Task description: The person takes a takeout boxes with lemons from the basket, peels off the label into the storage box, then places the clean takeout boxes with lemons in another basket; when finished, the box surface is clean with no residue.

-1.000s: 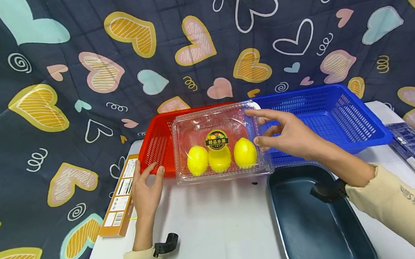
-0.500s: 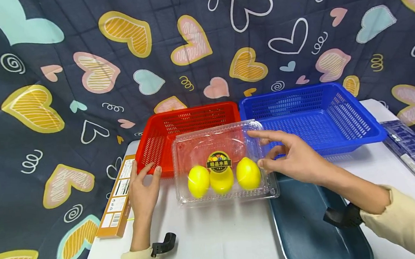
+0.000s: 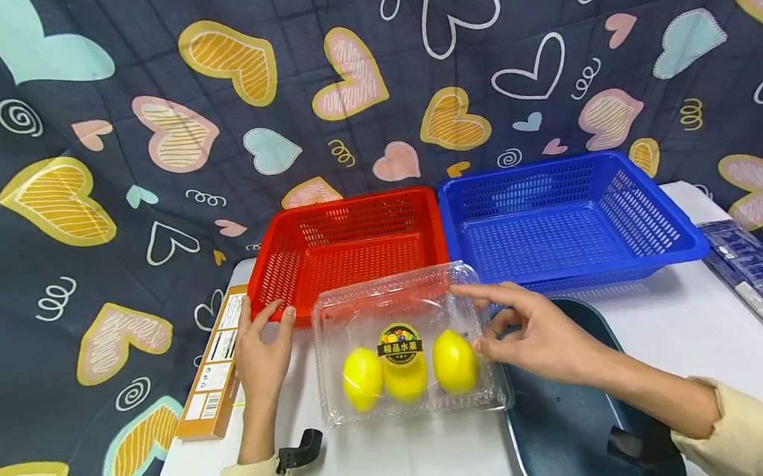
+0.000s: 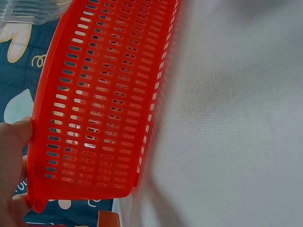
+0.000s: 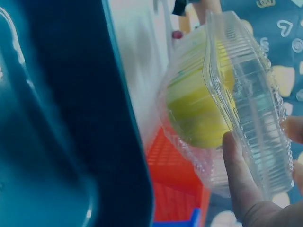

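A clear plastic clamshell fruit box with a round fruit label holds several yellow lemons. It hangs tilted in front of the baskets, and my right hand pinches its right edge. The right wrist view has the thumb against the side of the clamshell, fingertips on the far side. My left hand is at the front left corner of a red plastic basket. In the left wrist view its fingers hold the rim of the red basket.
A blue basket stands right of the red one. The dark blue-green tray lies in front of it, partly under my right arm. An orange-and-white carton lies at left; a purple patterned package is at far right.
My right hand has brought the clamshell down and nearer, from over the red basket to in front of it. My left hand stays at the basket corner.
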Demonstrator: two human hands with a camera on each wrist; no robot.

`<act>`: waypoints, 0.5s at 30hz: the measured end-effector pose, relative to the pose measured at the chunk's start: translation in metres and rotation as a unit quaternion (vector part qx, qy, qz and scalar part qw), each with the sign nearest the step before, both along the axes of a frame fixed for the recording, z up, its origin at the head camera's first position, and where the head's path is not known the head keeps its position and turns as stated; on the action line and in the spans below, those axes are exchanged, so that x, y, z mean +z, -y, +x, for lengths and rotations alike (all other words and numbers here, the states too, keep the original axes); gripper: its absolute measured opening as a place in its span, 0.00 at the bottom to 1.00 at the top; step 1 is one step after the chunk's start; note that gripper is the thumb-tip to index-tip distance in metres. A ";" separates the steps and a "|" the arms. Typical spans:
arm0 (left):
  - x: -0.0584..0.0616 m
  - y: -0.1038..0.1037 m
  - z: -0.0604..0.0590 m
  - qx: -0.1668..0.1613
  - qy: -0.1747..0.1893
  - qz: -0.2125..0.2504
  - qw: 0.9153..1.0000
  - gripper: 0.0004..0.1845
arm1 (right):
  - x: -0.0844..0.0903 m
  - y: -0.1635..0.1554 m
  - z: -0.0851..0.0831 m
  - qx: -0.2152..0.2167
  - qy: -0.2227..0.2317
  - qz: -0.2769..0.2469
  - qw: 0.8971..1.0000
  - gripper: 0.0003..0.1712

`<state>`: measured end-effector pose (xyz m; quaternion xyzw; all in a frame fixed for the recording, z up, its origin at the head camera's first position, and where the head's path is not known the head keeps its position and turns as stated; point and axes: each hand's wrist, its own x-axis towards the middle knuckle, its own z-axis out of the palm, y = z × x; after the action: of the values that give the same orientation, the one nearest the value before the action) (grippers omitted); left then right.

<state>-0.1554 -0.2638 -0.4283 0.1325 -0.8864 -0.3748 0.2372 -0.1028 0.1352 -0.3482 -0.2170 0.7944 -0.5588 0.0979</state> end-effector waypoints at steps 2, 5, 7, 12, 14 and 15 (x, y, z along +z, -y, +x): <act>0.000 0.000 0.000 0.001 0.003 0.000 1.000 0.23 | -0.004 0.000 0.003 0.001 0.002 0.002 1.000 0.37; 0.000 0.001 0.001 0.002 0.003 0.000 1.000 0.23 | -0.010 0.000 0.005 0.004 0.003 0.008 1.000 0.37; 0.000 0.001 0.001 0.001 0.000 -0.001 1.000 0.23 | -0.014 0.000 0.007 0.006 0.005 0.010 1.000 0.36; 0.000 0.001 0.000 0.000 -0.005 -0.002 1.000 0.23 | -0.021 0.001 0.009 0.004 0.014 0.019 1.000 0.36; 0.000 0.000 0.000 0.000 -0.003 0.000 1.000 0.23 | -0.023 0.002 0.010 0.006 0.018 0.022 1.000 0.36; 0.000 0.000 0.000 0.000 -0.001 0.001 1.000 0.23 | -0.024 0.002 0.010 0.008 0.020 0.024 0.999 0.36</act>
<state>-0.1551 -0.2634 -0.4281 0.1323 -0.8859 -0.3756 0.2377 -0.0928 0.1331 -0.3721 -0.2098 0.8035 -0.5432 0.1240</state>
